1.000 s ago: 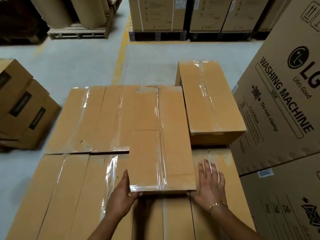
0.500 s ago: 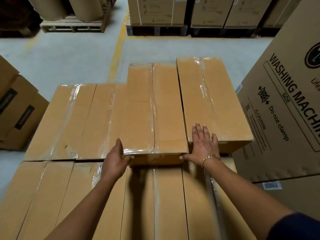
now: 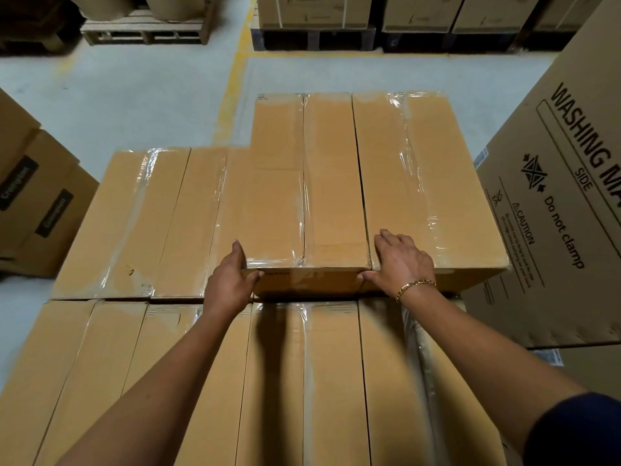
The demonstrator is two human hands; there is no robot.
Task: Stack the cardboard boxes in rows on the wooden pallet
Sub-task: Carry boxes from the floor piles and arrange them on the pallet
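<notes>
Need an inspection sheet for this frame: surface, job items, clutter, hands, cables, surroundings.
Surface: pallet hidden; lower boxes cover it and form the working top.
Job's things: centre box lies on the upper layer, beside the right box, near ends about level. Both are taped.
Clutter: nothing seen.
Hands: left hand is at the centre box's near left corner, thumb on its front face. Right hand rests on the right box's near end, bracelet on the wrist.
Cables: nothing seen.
Surroundings: washing-machine carton to the right, labelled boxes on the floor to the left, yellow line, far pallet.
</notes>
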